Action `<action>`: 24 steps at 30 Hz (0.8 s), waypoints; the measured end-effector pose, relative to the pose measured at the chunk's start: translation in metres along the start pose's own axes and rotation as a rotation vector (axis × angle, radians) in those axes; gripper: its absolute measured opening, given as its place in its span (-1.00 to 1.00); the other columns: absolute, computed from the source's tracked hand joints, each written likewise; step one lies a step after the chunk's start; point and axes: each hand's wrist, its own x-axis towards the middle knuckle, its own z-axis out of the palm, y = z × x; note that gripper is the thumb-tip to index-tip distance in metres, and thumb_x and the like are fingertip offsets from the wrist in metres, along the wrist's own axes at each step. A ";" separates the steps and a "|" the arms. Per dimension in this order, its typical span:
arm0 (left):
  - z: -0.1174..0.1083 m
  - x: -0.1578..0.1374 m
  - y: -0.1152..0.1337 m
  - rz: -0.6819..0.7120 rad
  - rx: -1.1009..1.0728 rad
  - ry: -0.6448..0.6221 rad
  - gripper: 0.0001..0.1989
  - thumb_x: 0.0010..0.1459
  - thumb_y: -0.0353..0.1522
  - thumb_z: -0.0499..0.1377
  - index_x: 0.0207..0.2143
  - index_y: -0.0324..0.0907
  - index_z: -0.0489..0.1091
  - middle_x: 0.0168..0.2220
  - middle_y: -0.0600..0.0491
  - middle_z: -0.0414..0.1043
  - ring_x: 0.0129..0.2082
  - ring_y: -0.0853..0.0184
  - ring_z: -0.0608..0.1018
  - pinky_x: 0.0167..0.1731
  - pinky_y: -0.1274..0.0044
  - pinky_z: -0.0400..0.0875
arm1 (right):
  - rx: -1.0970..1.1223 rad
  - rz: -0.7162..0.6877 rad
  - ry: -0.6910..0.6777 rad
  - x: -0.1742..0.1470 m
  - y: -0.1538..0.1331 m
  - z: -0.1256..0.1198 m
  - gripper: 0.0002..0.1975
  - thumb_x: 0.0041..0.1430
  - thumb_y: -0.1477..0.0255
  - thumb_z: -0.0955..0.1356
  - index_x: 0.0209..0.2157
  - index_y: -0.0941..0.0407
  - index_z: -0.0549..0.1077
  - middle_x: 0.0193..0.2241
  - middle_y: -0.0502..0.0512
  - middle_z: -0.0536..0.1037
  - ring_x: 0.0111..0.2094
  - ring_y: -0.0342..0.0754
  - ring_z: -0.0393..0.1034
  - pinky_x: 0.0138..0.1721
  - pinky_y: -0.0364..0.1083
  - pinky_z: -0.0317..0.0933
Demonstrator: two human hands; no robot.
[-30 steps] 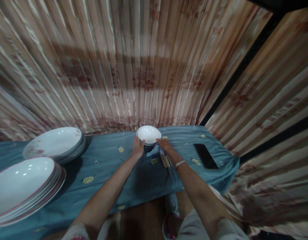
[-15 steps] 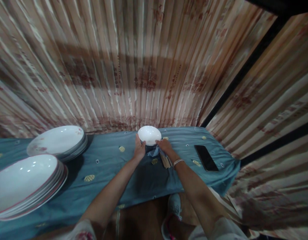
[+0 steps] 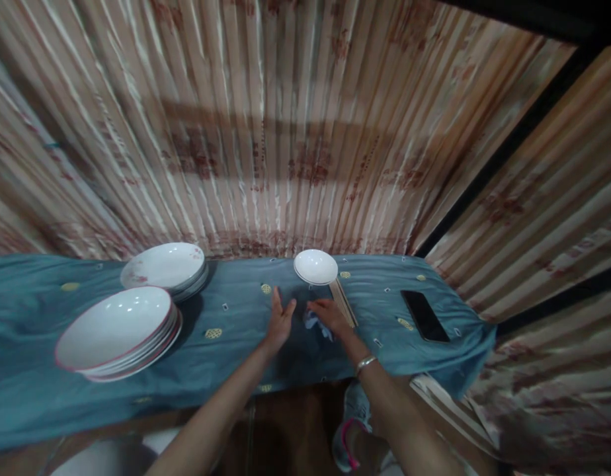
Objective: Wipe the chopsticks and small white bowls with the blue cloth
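White bowls point(image 3: 316, 266), apparently two nested, rest near the back edge of the cloth-covered table. My left hand point(image 3: 282, 322) is open in the air, just in front of the bowls and to their left, with nothing in it. A crumpled bluish-grey cloth point(image 3: 317, 325) hangs from my right hand point(image 3: 330, 315), whose fingers are closed on it. Beside that hand, a bundle of chopsticks point(image 3: 343, 303) lies on the table, running from the bowls toward the front; the hand hides part of it.
Stacked white plates with a floral print point(image 3: 166, 264) stand at the back left. Before them is a stack of red-rimmed bowls point(image 3: 118, 327). A black phone point(image 3: 424, 316) lies to the right on the blue-green tablecloth point(image 3: 236, 357). A pleated curtain point(image 3: 285, 132) hangs behind.
Both hands have let go of the bowl, which now sits on the table, and have drawn back toward the front. The cloth stayed in my right hand. The view has shifted left.
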 end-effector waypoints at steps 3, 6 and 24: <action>-0.035 -0.028 0.000 -0.163 -0.043 0.067 -0.25 0.24 -0.14 0.02 0.36 -0.12 -0.26 0.38 -0.18 -0.14 0.30 0.16 0.17 0.20 0.26 0.17 | 0.006 -0.089 -0.044 -0.015 -0.029 0.036 -0.81 0.12 0.46 0.32 -0.48 0.10 0.58 -0.43 0.07 0.62 -0.30 -0.05 0.50 -0.29 -0.17 0.26; -0.076 -0.045 0.012 -0.200 -0.067 0.133 -0.24 0.26 -0.15 0.00 0.37 -0.07 -0.33 0.37 -0.16 -0.08 0.27 0.18 0.23 0.16 0.32 0.25 | 0.006 -0.164 -0.086 -0.024 -0.072 0.070 -0.79 0.14 0.50 0.30 -0.45 0.09 0.58 -0.40 0.04 0.62 -0.30 -0.06 0.49 -0.28 -0.17 0.25; -0.272 -0.102 0.068 -0.043 0.153 0.724 -0.09 0.06 -0.12 0.19 0.33 -0.31 -0.12 0.39 -0.25 -0.25 0.38 0.06 -0.16 0.31 0.28 -0.31 | -0.289 -0.319 -0.233 -0.051 -0.232 0.167 -0.60 0.22 0.19 0.26 -0.44 0.14 0.61 -0.35 0.19 0.65 -0.29 0.01 0.52 -0.39 -0.17 0.18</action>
